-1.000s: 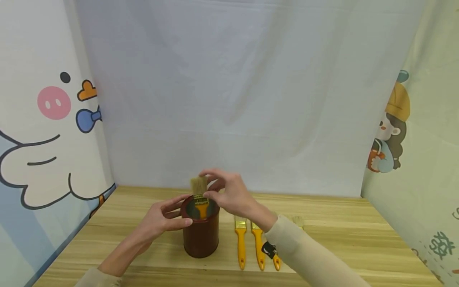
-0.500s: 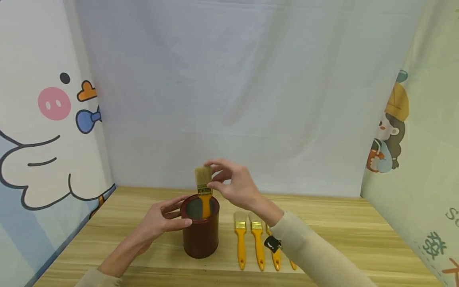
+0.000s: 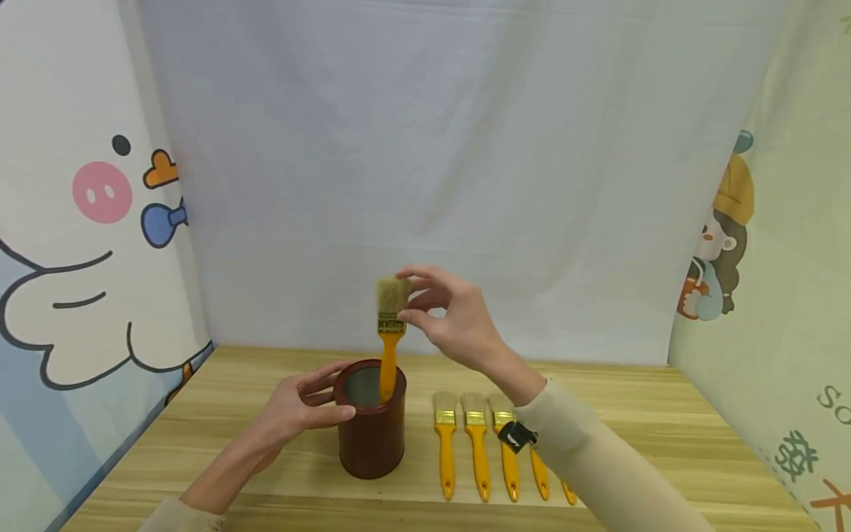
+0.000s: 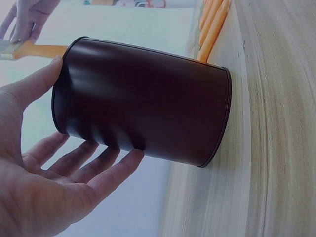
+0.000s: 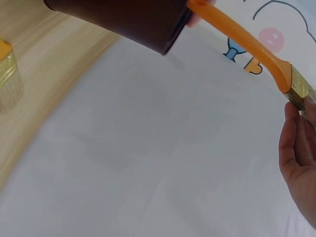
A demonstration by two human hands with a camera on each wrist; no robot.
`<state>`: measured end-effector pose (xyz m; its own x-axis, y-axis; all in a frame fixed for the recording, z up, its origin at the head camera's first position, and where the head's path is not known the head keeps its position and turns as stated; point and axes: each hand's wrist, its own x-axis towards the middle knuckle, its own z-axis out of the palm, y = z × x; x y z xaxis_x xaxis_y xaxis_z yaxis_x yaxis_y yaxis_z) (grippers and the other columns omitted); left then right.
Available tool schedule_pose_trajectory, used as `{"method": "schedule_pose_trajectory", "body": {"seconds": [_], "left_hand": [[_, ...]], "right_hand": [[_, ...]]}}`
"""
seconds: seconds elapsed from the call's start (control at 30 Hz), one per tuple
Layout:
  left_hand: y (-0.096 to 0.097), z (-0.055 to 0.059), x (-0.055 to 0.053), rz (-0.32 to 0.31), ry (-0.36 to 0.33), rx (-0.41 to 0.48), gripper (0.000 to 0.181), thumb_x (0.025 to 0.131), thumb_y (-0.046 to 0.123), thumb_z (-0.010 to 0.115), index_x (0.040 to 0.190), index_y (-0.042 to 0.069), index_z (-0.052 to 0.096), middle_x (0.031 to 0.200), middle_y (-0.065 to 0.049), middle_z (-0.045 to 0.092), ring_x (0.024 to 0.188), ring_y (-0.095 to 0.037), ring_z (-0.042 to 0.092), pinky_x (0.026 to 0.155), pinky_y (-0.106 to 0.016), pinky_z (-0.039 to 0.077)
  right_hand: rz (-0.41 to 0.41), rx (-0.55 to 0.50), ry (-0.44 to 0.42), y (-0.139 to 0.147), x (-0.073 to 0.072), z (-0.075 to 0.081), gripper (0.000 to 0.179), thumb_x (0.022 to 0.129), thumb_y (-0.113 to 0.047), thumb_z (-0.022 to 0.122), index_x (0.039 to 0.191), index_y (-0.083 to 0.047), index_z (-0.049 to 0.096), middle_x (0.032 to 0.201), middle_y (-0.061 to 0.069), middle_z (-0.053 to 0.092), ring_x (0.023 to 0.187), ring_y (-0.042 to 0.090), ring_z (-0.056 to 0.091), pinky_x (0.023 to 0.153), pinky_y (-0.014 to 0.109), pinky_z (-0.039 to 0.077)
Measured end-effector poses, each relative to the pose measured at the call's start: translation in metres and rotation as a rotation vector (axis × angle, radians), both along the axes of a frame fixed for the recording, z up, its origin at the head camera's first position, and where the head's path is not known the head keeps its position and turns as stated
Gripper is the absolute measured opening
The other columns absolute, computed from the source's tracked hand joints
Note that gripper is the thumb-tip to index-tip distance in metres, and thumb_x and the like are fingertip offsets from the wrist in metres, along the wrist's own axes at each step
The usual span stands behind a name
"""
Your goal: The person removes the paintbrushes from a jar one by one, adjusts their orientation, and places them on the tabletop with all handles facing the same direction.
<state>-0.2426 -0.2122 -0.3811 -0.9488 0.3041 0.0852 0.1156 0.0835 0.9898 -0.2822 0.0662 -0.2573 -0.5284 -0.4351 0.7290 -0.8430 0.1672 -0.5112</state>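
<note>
A dark red-brown can with an open top stands upright on the wooden table. My left hand steadies it from the left, thumb at the rim and fingers along its far side, as the left wrist view also shows. Above the can, my right hand pinches a paintbrush at its metal ferrule. The brush's pale bristles point up, and the lower end of its orange handle reaches down into the can mouth near the right side. In the right wrist view, the thumb and fingers hold the ferrule's edge.
Right of the can, several matching paintbrushes lie side by side, bristles away from me; the right sleeve covers part of the last ones. A pale curtain hangs behind the wooden table, with printed cloths at both sides.
My right hand has risen and shifted slightly right, drawing the paintbrush upward so more of its handle shows above the can. The left hand and can have stayed in place.
</note>
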Motion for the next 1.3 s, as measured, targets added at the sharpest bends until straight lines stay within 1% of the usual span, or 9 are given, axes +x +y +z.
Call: {"method": "schedule_pose_trajectory", "body": {"seconds": [0.2,0.33,0.47,0.63,0.83,0.97,1.13,1.3], "left_hand": [[0.0,-0.001,-0.001,0.006,0.003,-0.001,0.077,0.089,0.021,0.086,0.157,0.01,0.051,0.155,-0.025,0.049,0.141,-0.049,0.048,0.098,-0.047,0.057],[0.0,-0.001,-0.001,0.003,0.008,0.006,0.077,0.089,0.02,0.086,0.157,0.009,0.052,0.154,-0.025,0.051,0.14,-0.049,0.049,0.098,-0.046,0.057],[0.0,-0.001,-0.002,-0.002,0.013,0.007,0.078,0.089,0.02,0.086,0.157,0.009,0.051,0.154,-0.026,0.05,0.142,-0.05,0.047,0.098,-0.047,0.057],[-0.001,-0.001,-0.002,-0.003,0.012,0.004,0.078,0.089,0.02,0.086,0.158,0.009,0.05,0.155,-0.026,0.049,0.142,-0.051,0.045,0.098,-0.047,0.057],[-0.002,-0.002,-0.002,-0.002,0.02,0.001,0.078,0.089,0.02,0.086,0.158,0.009,0.05,0.155,-0.026,0.049,0.142,-0.051,0.045,0.098,-0.046,0.057],[-0.002,-0.001,-0.002,-0.004,0.016,0.001,0.077,0.09,0.019,0.085,0.158,0.009,0.051,0.155,-0.026,0.049,0.143,-0.05,0.045,0.098,-0.046,0.057],[-0.003,0.0,-0.002,-0.007,0.021,0.003,0.077,0.09,0.019,0.085,0.158,0.009,0.05,0.156,-0.026,0.048,0.143,-0.05,0.045,0.099,-0.046,0.057],[-0.004,0.0,-0.001,-0.009,0.028,0.003,0.077,0.09,0.019,0.084,0.158,0.008,0.049,0.156,-0.026,0.048,0.142,-0.05,0.045,0.099,-0.046,0.057]], "right_hand": [[0.001,-0.037,0.011,0.012,0.002,0.012,0.047,0.089,0.01,0.08,0.133,-0.004,0.069,0.111,0.012,0.074,0.086,0.019,0.076,0.082,0.037,0.061],[-0.031,-0.033,0.007,0.023,0.003,0.013,0.046,0.09,0.008,0.079,0.133,-0.006,0.069,0.112,0.01,0.074,0.086,0.019,0.076,0.082,0.037,0.061],[-0.056,-0.021,0.008,0.035,0.004,0.01,0.045,0.09,0.008,0.08,0.132,-0.005,0.07,0.113,0.011,0.073,0.086,0.02,0.076,0.082,0.037,0.061],[-0.077,0.0,-0.009,0.051,0.004,-0.001,0.046,0.088,0.009,0.081,0.131,-0.004,0.07,0.113,0.012,0.072,0.086,0.022,0.076,0.081,0.035,0.062],[-0.129,0.03,-0.05,0.075,0.005,-0.02,0.047,0.089,0.006,0.082,0.132,-0.004,0.07,0.116,0.013,0.072,0.087,0.022,0.076,0.079,0.034,0.062],[-0.152,0.039,-0.081,0.092,0.004,-0.032,0.047,0.088,0.007,0.082,0.132,-0.004,0.07,0.116,0.015,0.071,0.086,0.023,0.076,0.077,0.036,0.063],[-0.171,0.059,-0.127,0.113,0.005,-0.044,0.047,0.089,0.009,0.08,0.133,-0.005,0.07,0.117,0.016,0.07,0.084,0.022,0.076,0.074,0.036,0.063],[-0.171,0.075,-0.175,0.133,0.007,-0.057,0.046,0.09,0.011,0.077,0.133,-0.002,0.07,0.118,0.019,0.068,0.083,0.021,0.076,0.072,0.032,0.062]]}}
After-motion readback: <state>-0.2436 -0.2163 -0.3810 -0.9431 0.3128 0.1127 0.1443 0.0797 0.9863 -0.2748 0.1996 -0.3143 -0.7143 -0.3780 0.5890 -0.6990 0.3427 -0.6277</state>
